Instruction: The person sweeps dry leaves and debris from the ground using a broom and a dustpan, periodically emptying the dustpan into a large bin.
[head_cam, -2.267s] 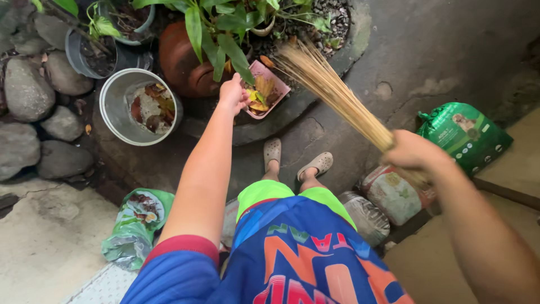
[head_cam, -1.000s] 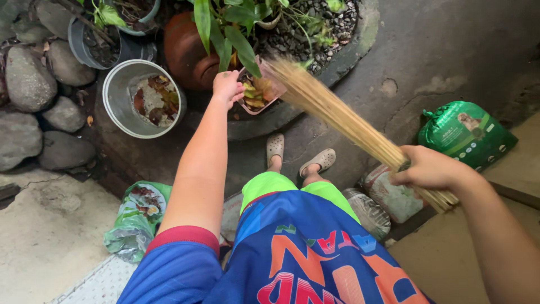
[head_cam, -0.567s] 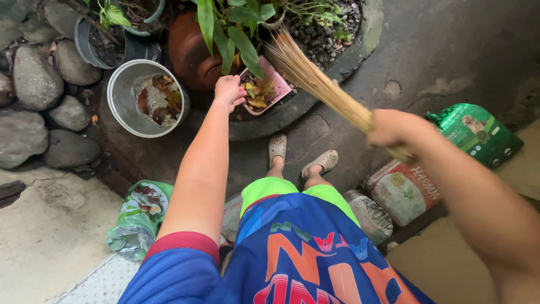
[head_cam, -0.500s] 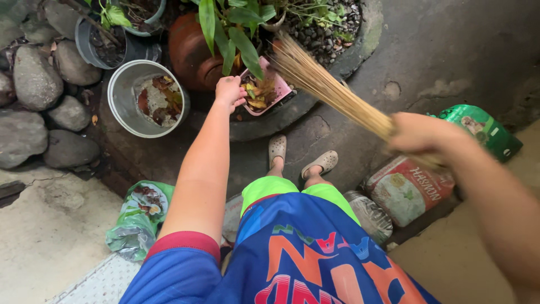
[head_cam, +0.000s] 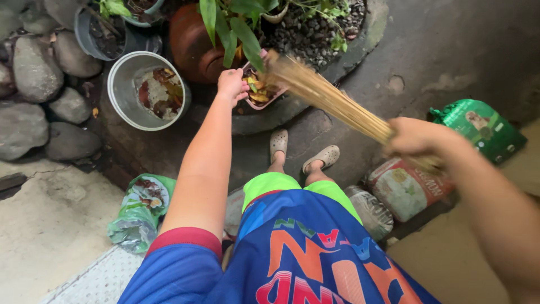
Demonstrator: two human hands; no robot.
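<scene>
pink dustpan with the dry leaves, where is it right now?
In the head view the pink plastic dustpan sits upper centre, gripped by the left hand, beside the brown clay pot, with the straw broom bristles at its right edge.

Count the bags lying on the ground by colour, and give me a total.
Green bags: 2, one on the left and one on the right.
White printed bag: 1.
Clear plastic bag: 1.
Total: 4 bags.

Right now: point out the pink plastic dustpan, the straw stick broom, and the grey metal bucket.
pink plastic dustpan (head_cam: pixel 260 93), head view, leaf-filled tray
straw stick broom (head_cam: pixel 332 101), head view, mid bristles
grey metal bucket (head_cam: pixel 119 93), head view, left rim
</scene>
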